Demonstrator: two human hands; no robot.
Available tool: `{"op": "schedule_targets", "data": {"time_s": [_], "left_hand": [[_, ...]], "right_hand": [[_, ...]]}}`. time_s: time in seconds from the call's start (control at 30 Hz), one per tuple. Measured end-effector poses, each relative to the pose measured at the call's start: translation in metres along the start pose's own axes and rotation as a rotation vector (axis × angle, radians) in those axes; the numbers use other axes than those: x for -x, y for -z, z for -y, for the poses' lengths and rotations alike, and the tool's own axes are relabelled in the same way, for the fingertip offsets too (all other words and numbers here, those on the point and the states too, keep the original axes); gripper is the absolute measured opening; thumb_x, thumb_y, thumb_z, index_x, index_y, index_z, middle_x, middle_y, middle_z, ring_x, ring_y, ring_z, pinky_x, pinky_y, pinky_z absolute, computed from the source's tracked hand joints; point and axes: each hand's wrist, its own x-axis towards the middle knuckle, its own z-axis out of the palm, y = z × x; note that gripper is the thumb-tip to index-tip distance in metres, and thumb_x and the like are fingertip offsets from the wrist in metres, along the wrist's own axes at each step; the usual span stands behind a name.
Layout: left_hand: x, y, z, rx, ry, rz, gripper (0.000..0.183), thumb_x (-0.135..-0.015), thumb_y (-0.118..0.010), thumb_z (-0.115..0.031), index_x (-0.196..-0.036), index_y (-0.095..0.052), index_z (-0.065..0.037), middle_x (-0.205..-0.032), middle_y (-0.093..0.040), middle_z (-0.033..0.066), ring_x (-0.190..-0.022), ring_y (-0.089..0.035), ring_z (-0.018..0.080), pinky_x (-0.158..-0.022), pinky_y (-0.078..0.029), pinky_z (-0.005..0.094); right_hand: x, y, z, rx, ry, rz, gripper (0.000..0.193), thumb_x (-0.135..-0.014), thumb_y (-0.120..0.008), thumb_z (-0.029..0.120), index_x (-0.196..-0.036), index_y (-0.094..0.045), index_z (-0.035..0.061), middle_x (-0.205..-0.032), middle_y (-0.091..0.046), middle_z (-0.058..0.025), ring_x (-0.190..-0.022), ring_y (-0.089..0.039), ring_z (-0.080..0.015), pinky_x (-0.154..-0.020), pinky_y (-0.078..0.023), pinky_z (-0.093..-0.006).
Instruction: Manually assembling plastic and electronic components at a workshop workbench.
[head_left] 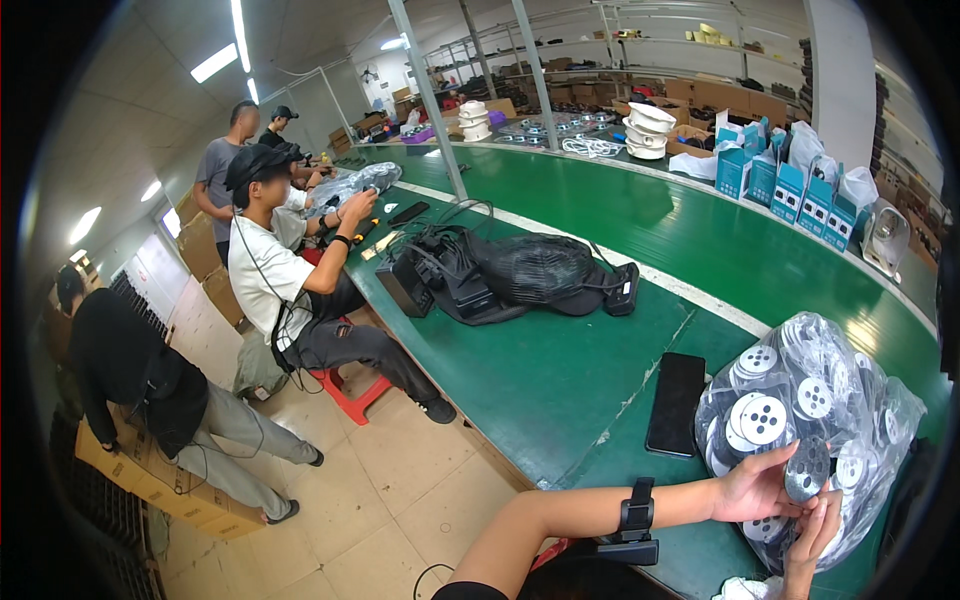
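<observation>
A clear plastic bag [800, 400] stuffed with several round grey-and-white perforated discs lies on the green table [560, 370] at the lower right. My left hand [755, 487] reaches across from the lower left, a black band on its wrist, and its fingers grip one grey disc [808, 468] at the bag's lower edge. My right hand [815, 535] comes up from the bottom edge beneath the bag with fingers curled against the plastic and discs. What the right hand holds is hidden by the bag.
A black phone [675, 402] lies left of the bag. A heap of black fan parts [510, 275] sits mid-table. Blue boxes [790, 185] and white parts line the far edge. A seated person [290, 280] works at the table's left; another person [150, 390] bends over cardboard boxes [160, 480].
</observation>
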Motion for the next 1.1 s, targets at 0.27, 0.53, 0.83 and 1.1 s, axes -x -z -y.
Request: {"op": "schedule_targets", "data": {"time_s": [0.27,0.53,0.83,1.1], "left_hand": [[0.000,0.003,0.000,-0.005,0.002,0.026,0.058,-0.089,-0.048,-0.042,-0.135,-0.028,-0.015,-0.120,-0.047,0.0144,-0.104,-0.053,0.0220,-0.093,-0.039,0.0391],[0.000,-0.001,0.000,0.010,-0.016,0.007,0.059,-0.088,-0.049,-0.042,-0.135,-0.028,-0.015,-0.119,-0.048,0.0148,-0.105,-0.052,0.0223,-0.093,-0.039,0.0392],[-0.002,-0.015,-0.030,-0.083,-0.080,-0.013,0.068,-0.079,-0.060,-0.039,-0.133,-0.030,-0.010,-0.127,-0.041,0.0189,-0.113,-0.045,0.0322,-0.094,-0.037,0.0437],[0.001,-0.042,-0.043,-0.175,-0.100,0.201,0.079,-0.076,-0.064,-0.035,-0.139,-0.020,-0.021,-0.127,-0.035,0.0270,-0.109,-0.049,0.0366,-0.087,-0.045,0.0421]], "right_hand": [[-0.001,-0.002,0.005,-0.038,-0.036,0.022,0.029,-0.093,-0.034,0.027,-0.074,-0.040,0.0054,-0.054,-0.033,0.0038,-0.045,-0.026,-0.0030,-0.041,-0.018,-0.0211],[-0.003,-0.003,0.010,-0.032,-0.046,0.024,0.029,-0.093,-0.035,0.026,-0.074,-0.041,0.0052,-0.053,-0.032,0.0035,-0.045,-0.026,-0.0034,-0.042,-0.018,-0.0213],[-0.009,0.008,0.031,0.105,0.034,0.199,0.020,-0.087,-0.040,0.012,-0.076,-0.051,-0.0001,-0.064,-0.052,-0.0111,-0.053,-0.050,-0.0226,-0.052,-0.039,-0.0321],[-0.019,0.004,0.041,0.009,0.165,0.204,0.014,-0.086,-0.044,0.002,-0.076,-0.054,-0.0012,-0.067,-0.056,-0.0097,-0.052,-0.054,-0.0192,-0.049,-0.041,-0.0274]]}}
